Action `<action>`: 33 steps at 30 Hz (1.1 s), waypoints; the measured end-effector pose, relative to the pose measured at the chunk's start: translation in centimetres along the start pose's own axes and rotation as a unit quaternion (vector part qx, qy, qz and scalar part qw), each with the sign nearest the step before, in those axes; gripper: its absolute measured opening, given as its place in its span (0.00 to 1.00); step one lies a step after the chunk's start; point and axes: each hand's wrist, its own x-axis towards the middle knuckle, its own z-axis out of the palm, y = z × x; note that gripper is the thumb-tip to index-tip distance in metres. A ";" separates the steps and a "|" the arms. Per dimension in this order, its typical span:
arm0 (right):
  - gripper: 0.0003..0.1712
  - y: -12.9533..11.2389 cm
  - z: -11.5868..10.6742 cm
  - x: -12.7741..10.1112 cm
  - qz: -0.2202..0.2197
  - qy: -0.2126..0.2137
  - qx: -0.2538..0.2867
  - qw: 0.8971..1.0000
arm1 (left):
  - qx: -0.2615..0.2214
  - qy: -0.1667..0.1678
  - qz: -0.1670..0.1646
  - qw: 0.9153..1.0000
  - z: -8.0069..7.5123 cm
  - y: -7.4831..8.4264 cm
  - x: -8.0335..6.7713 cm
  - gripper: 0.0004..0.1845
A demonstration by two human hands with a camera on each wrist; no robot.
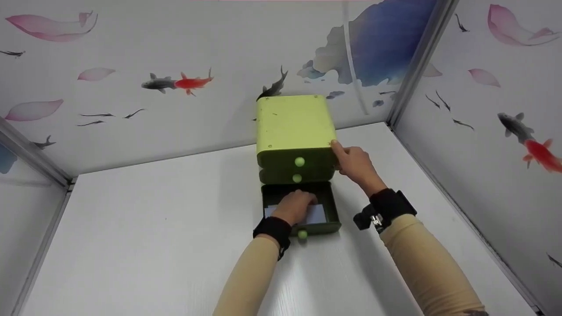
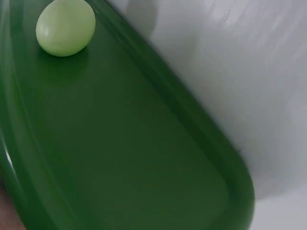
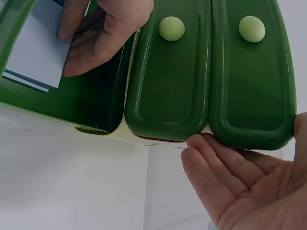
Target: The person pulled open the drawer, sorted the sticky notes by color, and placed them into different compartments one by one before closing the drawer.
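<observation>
Beige sleeves and black wrist straps lead to the two hands at the middle of the head view. The left hand (image 1: 295, 206) reaches down into the pulled-out bottom drawer (image 1: 331, 210) of a small green drawer cabinet (image 1: 292, 125), its fingers lying fairly straight on a white sheet of paper (image 1: 317, 214) that rests inside; in the right wrist view the same hand (image 3: 103, 28), at the upper left of the frame, presses its fingertips on the paper (image 3: 33, 48), with the edge of another sheet showing just beneath. The right hand (image 1: 353, 162) lies flat against the right side of the cabinet, fingers straight and relaxed, thumb near the top edge; the right wrist view shows its open palm (image 3: 244, 187) touching the side beside the two closed upper drawers (image 3: 211, 72), each with a pale round knob (image 3: 171, 28). The open drawer's own knob (image 1: 302, 235) sits at its front, just below the left wrist, and fills the upper left of the left wrist view (image 2: 65, 27) against the dark green drawer front. The cabinet stands at the centre of a white bench (image 1: 145, 228), towards its far edge, walled by panels printed with fish (image 1: 193, 82) and pink petals (image 1: 33, 109).
</observation>
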 end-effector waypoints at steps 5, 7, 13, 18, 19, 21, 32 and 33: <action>0.42 0.0 0.0 0.0 0.002 -0.005 0.000 1.000 | -0.014 0.005 -0.004 1.000 -0.3 -0.3 -0.5 0.17; 0.42 -0.1 0.0 0.0 0.001 -0.008 0.000 1.000 | -0.022 0.011 -0.001 1.000 -0.5 -0.4 -0.8 0.17; 0.44 -0.2 -0.1 0.0 0.005 -0.015 0.002 1.000 | -0.036 0.043 0.013 0.998 -1.2 -0.7 -1.8 0.19; 0.46 0.0 -0.2 0.2 0.009 -0.025 0.007 1.000 | -0.025 0.072 0.036 0.996 -1.8 -1.2 -2.7 0.13; 0.46 -0.1 -0.3 0.2 0.010 -0.027 0.008 1.000 | -0.025 0.076 0.037 0.996 -2.0 -1.2 -3.0 0.13; 0.47 -0.1 -0.3 0.2 0.010 -0.029 0.008 0.999 | -0.032 0.082 0.035 0.996 -2.3 -1.3 -3.5 0.12; 0.47 -0.2 -0.2 -0.1 0.011 -0.025 0.007 1.000 | -0.094 0.137 0.054 0.985 -2.8 0.0 -6.2 0.09; 0.47 -0.2 -0.2 -0.1 0.010 -0.025 0.007 1.000 | -0.095 0.141 0.057 0.984 -2.8 0.1 -6.5 0.09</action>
